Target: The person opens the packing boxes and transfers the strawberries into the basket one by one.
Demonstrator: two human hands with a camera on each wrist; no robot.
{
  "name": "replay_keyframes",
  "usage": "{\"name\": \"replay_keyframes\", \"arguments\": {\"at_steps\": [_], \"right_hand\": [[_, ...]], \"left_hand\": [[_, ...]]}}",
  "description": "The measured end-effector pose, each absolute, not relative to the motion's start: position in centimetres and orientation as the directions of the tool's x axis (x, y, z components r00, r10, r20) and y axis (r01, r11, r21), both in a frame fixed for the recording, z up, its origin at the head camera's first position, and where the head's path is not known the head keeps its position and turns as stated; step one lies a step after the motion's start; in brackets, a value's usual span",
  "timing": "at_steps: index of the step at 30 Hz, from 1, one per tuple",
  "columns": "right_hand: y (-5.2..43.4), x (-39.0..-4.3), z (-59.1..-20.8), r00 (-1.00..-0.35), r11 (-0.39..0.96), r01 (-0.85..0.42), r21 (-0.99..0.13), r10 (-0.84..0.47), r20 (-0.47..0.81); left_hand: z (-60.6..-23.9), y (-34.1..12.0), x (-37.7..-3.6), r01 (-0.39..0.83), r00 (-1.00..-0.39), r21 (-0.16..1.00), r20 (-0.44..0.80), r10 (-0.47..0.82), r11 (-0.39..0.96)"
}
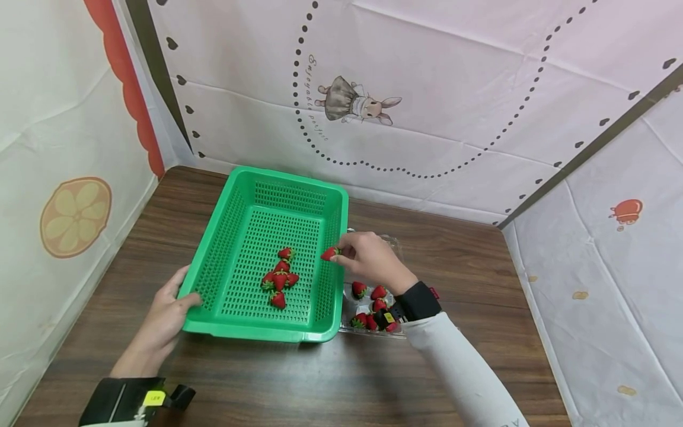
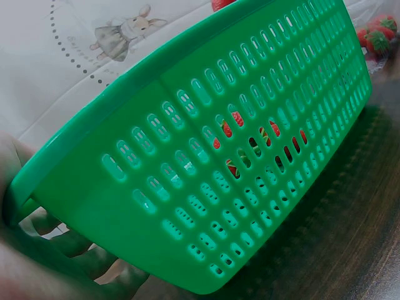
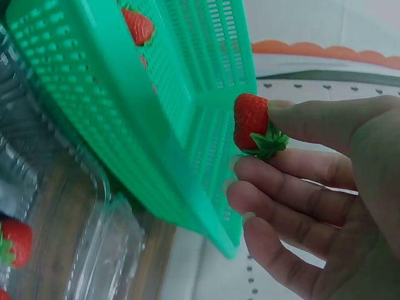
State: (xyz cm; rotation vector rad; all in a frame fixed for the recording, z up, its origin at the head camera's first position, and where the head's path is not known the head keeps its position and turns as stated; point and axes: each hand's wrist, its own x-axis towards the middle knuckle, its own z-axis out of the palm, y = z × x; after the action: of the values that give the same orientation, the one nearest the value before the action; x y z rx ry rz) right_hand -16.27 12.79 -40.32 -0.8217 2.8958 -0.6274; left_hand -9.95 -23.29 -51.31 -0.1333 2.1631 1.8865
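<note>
Nearest, the left hand [image 1: 166, 309] grips the near left part of the green basket [image 1: 256, 334], thumb over its rim, likely to steady it. Beside the basket's right wall, a clear tray [image 1: 363, 332] keeps strawberries [image 1: 379, 292] within short reach. Loose fruit [image 1: 280, 281] lies on the basket's floor. Over its right side, the right hand [image 1: 370, 255] pinches a strawberry [image 1: 329, 254] near the leaves, perhaps leaving its tip free. The dark wood-grain table [image 1: 459, 255] spreads around the basket; behind hangs pale printed cloth [image 1: 448, 71].
</note>
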Motion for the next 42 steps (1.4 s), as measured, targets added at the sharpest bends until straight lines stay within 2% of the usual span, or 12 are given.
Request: {"name": "replay_keyframes", "arguments": {"at_steps": [7, 15, 19, 26, 30, 35, 42], "right_hand": [[9.9, -17.0, -41.1, -0.817, 0.785, -0.515, -0.345, -0.571, -0.079], [6.8, -17.7, -42.3, -0.729, 0.758, -0.618, -0.211, -0.652, -0.207], [5.6, -17.7, -42.4, -0.718, 0.757, -0.627, -0.184, -0.653, -0.24], [3.9, -18.0, -42.8, -0.689, 0.743, -0.665, -0.074, -0.649, -0.323], [3.0, -17.9, -43.0, -0.684, 0.726, -0.686, -0.046, -0.665, -0.301], [2.4, -18.0, -43.0, -0.711, 0.732, -0.681, -0.02, -0.668, -0.219], [2.1, -18.1, -43.3, -0.719, 0.75, -0.661, -0.009, -0.638, -0.276]], "left_hand": [[-51.3, -23.3, -9.9, -0.253, -0.958, 0.956, -0.269, 0.102, 0.147], [-51.3, -23.3, -9.9, -0.261, -0.956, 0.953, -0.277, 0.096, 0.157], [-51.4, -23.3, -10.0, -0.257, -0.957, 0.954, -0.274, 0.097, 0.156], [-51.4, -23.2, -10.0, -0.264, -0.955, 0.953, -0.28, 0.096, 0.147], [-51.4, -23.3, -10.0, -0.26, -0.957, 0.954, -0.275, 0.093, 0.151], [-51.4, -23.3, -9.9, -0.258, -0.957, 0.953, -0.274, 0.093, 0.157], [-51.4, -23.3, -10.0, -0.251, -0.959, 0.957, -0.266, 0.097, 0.148]]}}
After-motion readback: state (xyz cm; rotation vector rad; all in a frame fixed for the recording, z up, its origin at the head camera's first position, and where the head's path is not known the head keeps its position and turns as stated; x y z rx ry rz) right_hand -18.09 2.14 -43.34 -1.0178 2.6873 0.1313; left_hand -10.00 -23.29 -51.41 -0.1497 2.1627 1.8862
